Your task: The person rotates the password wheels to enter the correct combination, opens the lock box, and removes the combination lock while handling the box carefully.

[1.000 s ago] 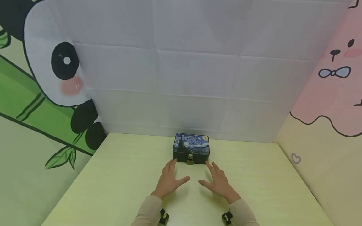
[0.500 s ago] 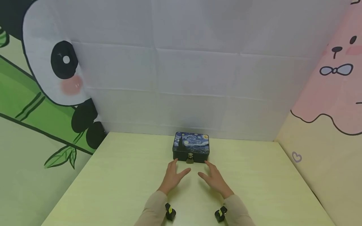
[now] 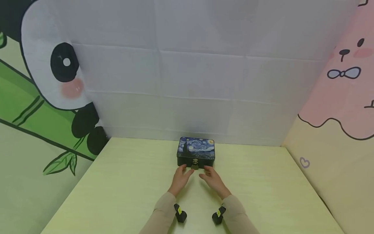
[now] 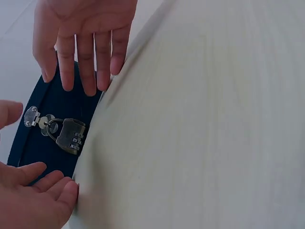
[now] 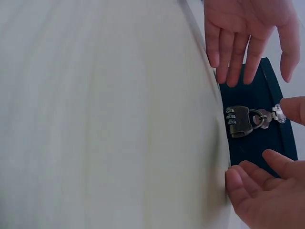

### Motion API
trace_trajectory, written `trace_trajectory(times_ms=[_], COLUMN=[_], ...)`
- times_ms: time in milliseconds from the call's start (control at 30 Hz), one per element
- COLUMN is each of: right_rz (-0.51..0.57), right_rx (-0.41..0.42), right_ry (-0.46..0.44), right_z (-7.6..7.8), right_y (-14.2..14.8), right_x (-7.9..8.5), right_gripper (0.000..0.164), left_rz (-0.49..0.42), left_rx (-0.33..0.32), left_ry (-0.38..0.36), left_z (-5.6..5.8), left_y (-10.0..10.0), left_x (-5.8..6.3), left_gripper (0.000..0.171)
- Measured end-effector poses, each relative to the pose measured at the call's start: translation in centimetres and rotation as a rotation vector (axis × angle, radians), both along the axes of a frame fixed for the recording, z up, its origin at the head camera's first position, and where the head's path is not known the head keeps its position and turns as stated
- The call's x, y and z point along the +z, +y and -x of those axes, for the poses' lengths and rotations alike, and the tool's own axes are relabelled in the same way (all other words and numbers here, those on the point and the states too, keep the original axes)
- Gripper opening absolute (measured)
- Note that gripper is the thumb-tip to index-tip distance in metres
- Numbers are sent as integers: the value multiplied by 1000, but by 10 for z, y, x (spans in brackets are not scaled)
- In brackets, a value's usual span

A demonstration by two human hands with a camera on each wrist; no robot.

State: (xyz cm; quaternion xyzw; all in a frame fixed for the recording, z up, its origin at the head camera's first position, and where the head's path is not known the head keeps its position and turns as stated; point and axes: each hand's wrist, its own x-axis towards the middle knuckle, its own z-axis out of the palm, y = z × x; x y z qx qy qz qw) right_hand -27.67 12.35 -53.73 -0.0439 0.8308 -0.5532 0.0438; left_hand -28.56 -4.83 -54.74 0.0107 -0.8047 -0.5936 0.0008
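Clock directions are taken from the head view. The tin box (image 3: pixel 197 148), its lid printed with a swirling night sky, sits on the pale wood-grain table (image 3: pixel 263 185) at twelve o'clock from the gap between both hands, near the foot of the white backdrop (image 3: pixel 201 78). A combination padlock (image 4: pixel 71 136) with three number dials hangs from the metal hasp (image 5: pixel 279 113) on the box's dark front; its digits are too small to read.

The left hand (image 3: pixel 179 180) is at the box's front at about seven o'clock, the padlock between one and two o'clock from it. Its fingers are lightly bent, the thumb set apart: a moderately wide, unfilled grip. The right hand (image 3: pixel 215 180) is at about five o'clock from the box, the padlock between ten and eleven o'clock from it; its grip is likewise moderately wide and unfilled. Both palms face inward, the padlock lying between them and apart from the fingers. Whether any fingertip touches the box front cannot be determined.
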Motion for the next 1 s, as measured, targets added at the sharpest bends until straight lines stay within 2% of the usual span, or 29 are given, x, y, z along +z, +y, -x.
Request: trace_trajectory(times_ms=[267,500,700,867,1000], right_rz=[38,54,50,34,63], right_rx=[7,3,4,0,-8], right_ry=[10,29,39,63,36], right_z=[7,14,18,21,21], right_y=[-9,-16,-19,-17,-15], right_x=[-3,-3,-5,-8,-9], right_gripper=[54,50,44,41,41], left_rz=[-52,-136,-119,-126,-109], left_rx=[-6,-25,-53,-43,-44], left_ry=[-30,-86,-94,-93,-74], left_z=[8,16,17,17,14], left_y=[1,1,2,4,6], left_x=[-3,-3,-2,0,3], left_gripper=[60,58,54,52,50])
